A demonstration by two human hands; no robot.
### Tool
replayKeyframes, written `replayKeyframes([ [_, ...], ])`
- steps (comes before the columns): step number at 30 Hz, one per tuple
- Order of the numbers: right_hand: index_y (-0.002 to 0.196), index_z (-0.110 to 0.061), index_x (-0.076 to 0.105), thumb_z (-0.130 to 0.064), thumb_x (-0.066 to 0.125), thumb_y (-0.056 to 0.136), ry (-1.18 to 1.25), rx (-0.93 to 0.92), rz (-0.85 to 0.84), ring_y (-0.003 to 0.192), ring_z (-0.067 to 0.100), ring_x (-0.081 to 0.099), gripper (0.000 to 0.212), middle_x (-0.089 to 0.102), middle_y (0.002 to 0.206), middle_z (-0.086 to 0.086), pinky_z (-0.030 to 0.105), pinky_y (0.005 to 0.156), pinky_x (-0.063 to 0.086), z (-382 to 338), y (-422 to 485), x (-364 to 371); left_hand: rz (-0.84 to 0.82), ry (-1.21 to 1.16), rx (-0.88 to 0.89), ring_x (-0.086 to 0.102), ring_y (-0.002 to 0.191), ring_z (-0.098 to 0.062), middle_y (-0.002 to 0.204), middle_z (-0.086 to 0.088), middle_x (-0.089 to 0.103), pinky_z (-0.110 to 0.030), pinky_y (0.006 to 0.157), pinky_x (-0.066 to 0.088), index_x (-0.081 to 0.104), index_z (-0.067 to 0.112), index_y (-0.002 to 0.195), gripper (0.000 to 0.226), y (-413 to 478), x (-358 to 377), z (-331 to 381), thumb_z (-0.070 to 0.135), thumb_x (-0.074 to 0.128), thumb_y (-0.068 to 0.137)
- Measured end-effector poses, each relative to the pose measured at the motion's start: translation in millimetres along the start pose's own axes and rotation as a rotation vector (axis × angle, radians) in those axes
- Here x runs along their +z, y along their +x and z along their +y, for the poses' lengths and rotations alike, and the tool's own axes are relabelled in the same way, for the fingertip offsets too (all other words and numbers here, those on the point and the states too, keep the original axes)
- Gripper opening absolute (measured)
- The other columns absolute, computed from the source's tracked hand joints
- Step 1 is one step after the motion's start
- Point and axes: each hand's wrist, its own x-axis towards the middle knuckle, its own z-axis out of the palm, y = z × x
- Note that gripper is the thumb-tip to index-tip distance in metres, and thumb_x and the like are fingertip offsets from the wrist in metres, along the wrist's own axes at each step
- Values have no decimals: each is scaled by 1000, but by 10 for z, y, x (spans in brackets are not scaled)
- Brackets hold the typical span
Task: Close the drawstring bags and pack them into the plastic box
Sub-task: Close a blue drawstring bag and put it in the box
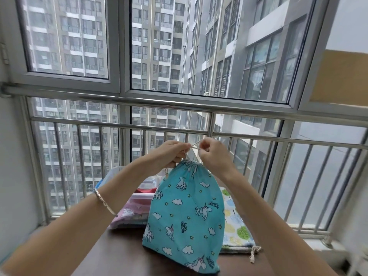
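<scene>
Glazed balcony with a steel railing [258, 136]; dark brown wooden table [123, 253] below it. Teal cotton drawstring bag with white unicorn and cloud print [185, 212] stands upright near the table's front edge, mouth gathered tight. Left hand [169, 154] and right hand [213, 154] each pinch the beige cord [196, 145] above the mouth. Clear plastic box [145, 188] sits behind, toward the left edge. White tree-print bag [235, 226] lies flat at the right edge.
</scene>
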Motion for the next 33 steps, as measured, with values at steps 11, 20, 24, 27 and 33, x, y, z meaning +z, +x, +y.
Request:
replayKeyframes([
  [11,65,-6,65,13,46,89,513,161,-241,84,13,61,35,66,80,4,30,80,47,-18,20,-6,82,106,114,35,42,-1,49,13,48,-12,43,29,61,12,82,27,-52,45,38,27,46,99],
  [20,126,-15,56,-37,72,72,1005,304,-409,80,15,59,61,64,100,9,28,71,49,143,118,29,179,304,100,33,47,-6,61,3,47,-16,45,30,64,9,87,27,-30,-4,-18,31,53,95],
  [24,88,-6,70,-44,48,95,1473,441,-100,97,26,65,44,70,96,12,44,99,46,240,183,-133,181,253,103,33,51,-10,64,0,54,-20,47,28,71,17,86,22,-114,-149,-55,30,55,94],
  [27,58,-10,52,-43,34,102,1629,535,-35,55,17,58,58,53,57,4,40,81,56,347,198,-263,240,229,102,36,51,-8,61,9,59,-17,50,32,71,16,87,22,-179,-255,-92,27,54,94],
  [33,52,-16,30,-47,28,103,1305,742,-175,42,10,21,60,19,51,-4,19,35,26,569,191,-287,399,205,164,57,83,-14,90,-3,66,-17,71,43,69,16,87,20,-288,-548,-191,20,52,95],
])
